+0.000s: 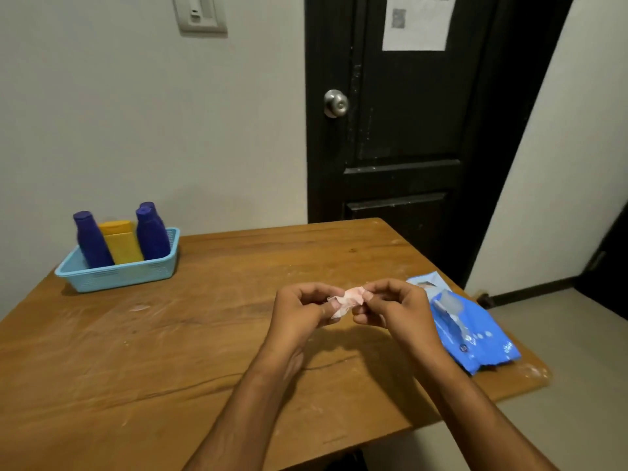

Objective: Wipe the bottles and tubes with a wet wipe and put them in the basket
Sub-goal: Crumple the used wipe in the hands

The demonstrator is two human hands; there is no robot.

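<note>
A crumpled wet wipe [346, 300] is held above the middle of the table [204, 334], between both hands. The left hand [302, 309] pinches its left end with curled fingers, and the right hand [390, 307] pinches its right end the same way, so each grip is closed on the wipe.

At the far left corner of the table stands a light blue basket [119, 275]. In it stand three purple bottles [91, 241] with their caps up, and a yellow tube [121, 244] between them, all leaning toward the wall.

Just right of the right hand lies a blue pack of wipes [475, 338], near the table's right edge, its flap lifted.
</note>
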